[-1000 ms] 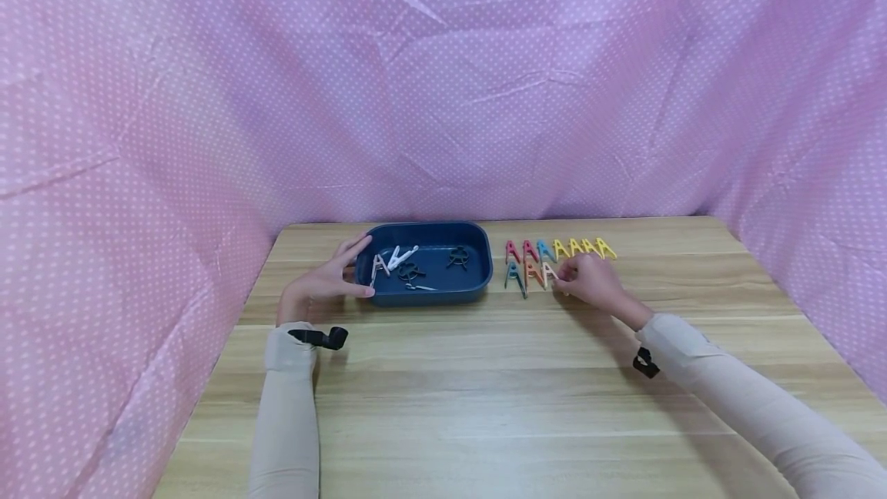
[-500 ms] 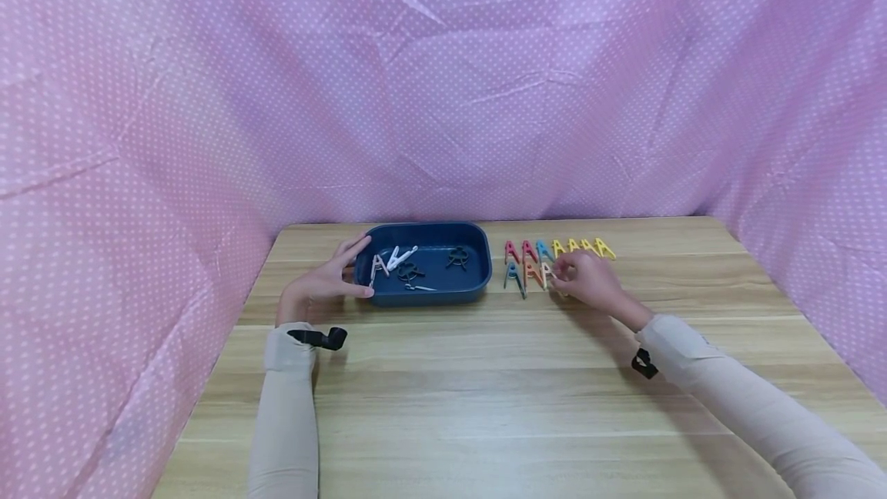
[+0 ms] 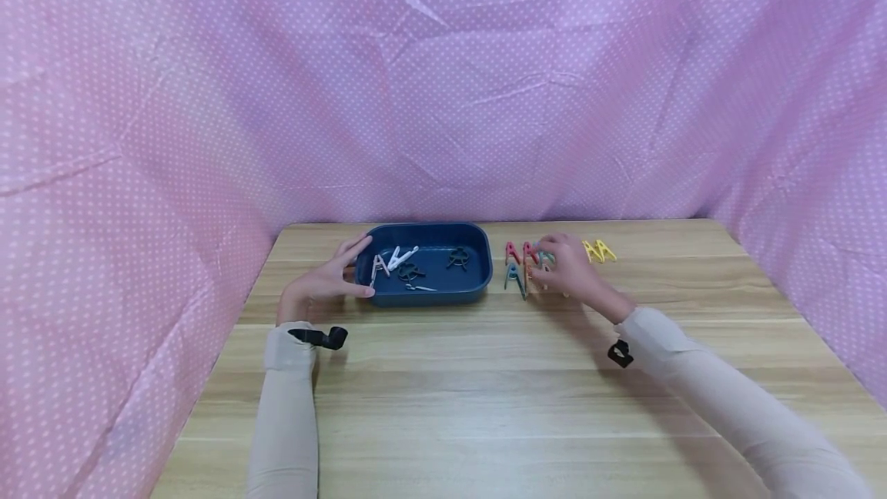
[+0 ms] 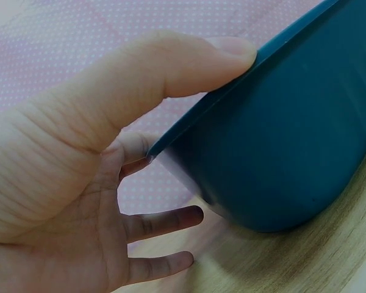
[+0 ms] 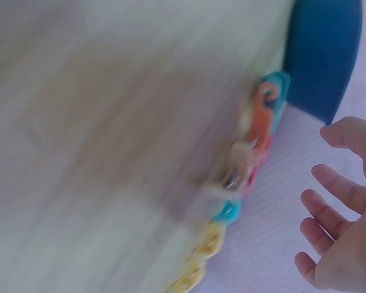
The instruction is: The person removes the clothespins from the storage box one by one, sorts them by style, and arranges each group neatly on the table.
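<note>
My left hand [image 3: 326, 279] spans the left end of a dark blue rectangular bin [image 3: 430, 299], fingers spread. In the left wrist view its thumb [image 4: 232, 52] lies on the bin's rim. To the right of the bin are two rows of clothespins, with red [image 3: 511, 252], blue-green [image 3: 513, 276] and yellow [image 3: 603, 250] ones showing. My right hand [image 3: 571, 272] hovers over them and hides some. The right wrist view, blurred, shows that hand's fingers apart with nothing between them, beside orange [image 5: 261, 122] and beige [image 5: 238, 160] clothespins.
Inside the bin lie a pale pink clothespin [image 3: 379, 264], a white clothespin [image 3: 402, 257], dark green wire-like clips [image 3: 458, 257] and a small grey piece [image 3: 420, 287]. A pink dotted cloth [image 3: 443, 98] hangs behind the wooden table [image 3: 450, 406].
My right hand has left the beige clothespin at the end of the front row and moved left and slightly up over the rows. The left hand and bin have stayed put.
</note>
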Demonstrator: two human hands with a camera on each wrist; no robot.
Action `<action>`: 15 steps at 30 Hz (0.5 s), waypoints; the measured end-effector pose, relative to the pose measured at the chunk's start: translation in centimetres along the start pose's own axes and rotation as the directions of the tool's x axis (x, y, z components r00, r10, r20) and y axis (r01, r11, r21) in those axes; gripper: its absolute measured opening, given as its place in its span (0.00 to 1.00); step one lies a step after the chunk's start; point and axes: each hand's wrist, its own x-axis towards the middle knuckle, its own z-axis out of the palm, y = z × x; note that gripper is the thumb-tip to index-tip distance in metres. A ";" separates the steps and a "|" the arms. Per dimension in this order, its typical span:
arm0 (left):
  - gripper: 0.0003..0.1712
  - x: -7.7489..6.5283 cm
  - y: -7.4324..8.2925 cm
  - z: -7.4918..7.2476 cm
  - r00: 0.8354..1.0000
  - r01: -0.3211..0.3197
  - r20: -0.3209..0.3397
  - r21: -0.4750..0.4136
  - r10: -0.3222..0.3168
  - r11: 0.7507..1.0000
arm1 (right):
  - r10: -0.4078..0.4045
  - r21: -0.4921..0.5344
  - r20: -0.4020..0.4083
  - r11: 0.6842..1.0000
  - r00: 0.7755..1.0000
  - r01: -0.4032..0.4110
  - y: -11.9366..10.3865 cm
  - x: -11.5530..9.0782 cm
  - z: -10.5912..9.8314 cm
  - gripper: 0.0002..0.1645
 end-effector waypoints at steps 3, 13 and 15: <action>0.61 0.0 0.0 0.0 1.000 -0.002 0.001 0.013 0.002 1.000 | -0.025 0.020 -0.010 0.999 1.000 0.025 -1.4 1.0 0.3 0.21; 0.60 -0.1 0.4 0.0 1.000 -0.016 0.006 -0.012 0.016 1.000 | -0.155 0.012 0.037 0.988 0.987 0.155 -5.9 4.3 2.1 0.27; 0.60 -0.1 0.4 0.1 1.000 -0.011 0.006 -0.016 0.011 1.000 | -0.174 -0.012 0.072 0.985 0.982 0.175 -6.7 5.0 2.6 0.28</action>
